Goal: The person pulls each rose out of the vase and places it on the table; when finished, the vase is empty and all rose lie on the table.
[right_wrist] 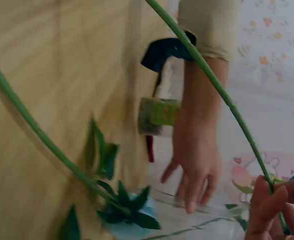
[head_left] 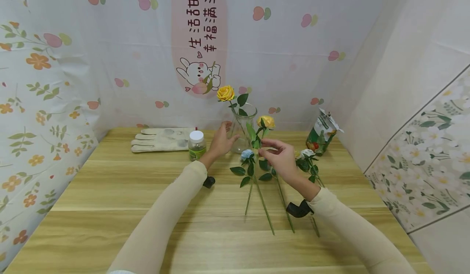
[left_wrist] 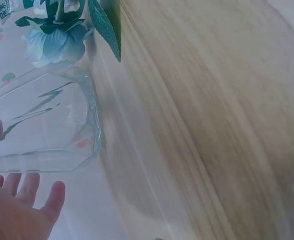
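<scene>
A clear glass vase [head_left: 241, 144] stands at the back of the table, with one yellow rose [head_left: 225, 93] leaning in it. My left hand [head_left: 221, 141] is at the vase's left side, its fingers nearly straight; in the left wrist view the thumb and fingers lie on either side of the glass [left_wrist: 52, 120]. My right hand [head_left: 280, 159] pinches the green stem [right_wrist: 227, 97] of a second yellow rose [head_left: 266, 121], whose bloom is beside the vase and whose stem end points down towards me. A blue rose [head_left: 247, 155] lies on the table below the hands.
A white rose [head_left: 307, 154] lies right of my right hand, its stem pointing towards me. Behind it stands a green and white pouch [head_left: 323, 133]. Left of the vase are a white-capped jar [head_left: 197, 145] and pale gloves [head_left: 158, 140]. A printed cloth [head_left: 286, 70] hangs behind.
</scene>
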Demonstrator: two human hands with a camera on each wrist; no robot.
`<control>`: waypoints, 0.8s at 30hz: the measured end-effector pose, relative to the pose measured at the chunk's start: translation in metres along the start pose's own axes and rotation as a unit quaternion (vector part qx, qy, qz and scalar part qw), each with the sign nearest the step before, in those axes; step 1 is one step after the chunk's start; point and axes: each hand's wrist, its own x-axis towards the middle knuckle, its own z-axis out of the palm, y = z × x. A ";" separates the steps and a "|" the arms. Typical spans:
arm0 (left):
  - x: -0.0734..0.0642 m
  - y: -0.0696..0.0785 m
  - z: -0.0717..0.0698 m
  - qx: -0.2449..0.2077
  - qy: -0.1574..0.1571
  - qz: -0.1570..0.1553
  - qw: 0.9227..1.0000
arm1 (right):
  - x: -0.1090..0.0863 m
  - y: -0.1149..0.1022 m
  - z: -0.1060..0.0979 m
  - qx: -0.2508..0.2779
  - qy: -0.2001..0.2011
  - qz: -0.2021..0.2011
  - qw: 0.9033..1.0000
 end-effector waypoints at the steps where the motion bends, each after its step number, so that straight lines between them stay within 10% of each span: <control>1: 0.000 0.000 0.000 0.004 -0.001 0.000 1.000 | -0.004 0.002 0.001 -0.008 -0.010 0.021 1.000; 9: 0.002 0.001 -0.003 -0.008 -0.006 0.013 1.000 | -0.022 0.026 0.013 -0.043 -0.083 0.145 0.985; 24: 0.004 0.017 -0.011 -0.043 -0.026 -0.022 0.998 | -0.024 0.047 0.042 -0.068 -0.152 0.221 0.961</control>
